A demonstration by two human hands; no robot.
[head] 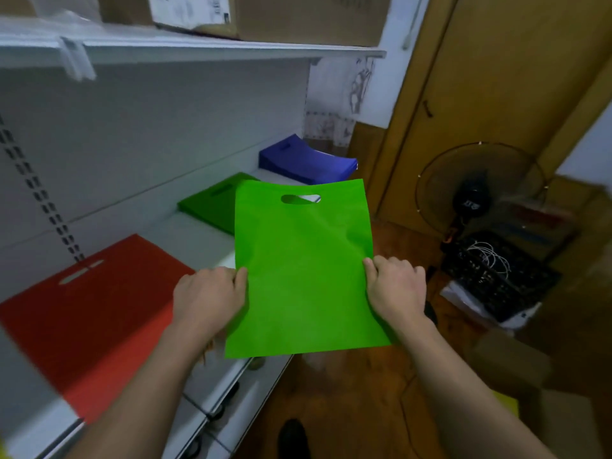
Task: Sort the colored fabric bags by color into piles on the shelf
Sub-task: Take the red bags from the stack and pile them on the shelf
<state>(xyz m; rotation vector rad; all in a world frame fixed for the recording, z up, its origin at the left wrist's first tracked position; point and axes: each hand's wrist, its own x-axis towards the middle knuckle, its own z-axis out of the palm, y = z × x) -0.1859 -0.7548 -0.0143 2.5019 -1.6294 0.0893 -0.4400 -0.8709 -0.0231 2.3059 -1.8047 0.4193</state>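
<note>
Before me, my left hand and right hand pinch a green fabric bag at nine and three o'clock.

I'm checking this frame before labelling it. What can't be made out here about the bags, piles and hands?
All in the head view:
- Darker green fabric bag pile: its near right part is hidden behind the held bright green fabric bag.
- Red fabric bag pile: blurred, partly covered by the left forearm; bag count unreadable.
- Blue fabric bag pile: too far away to count.
- Left hand and right hand: fingers under the bag are hidden.
</note>
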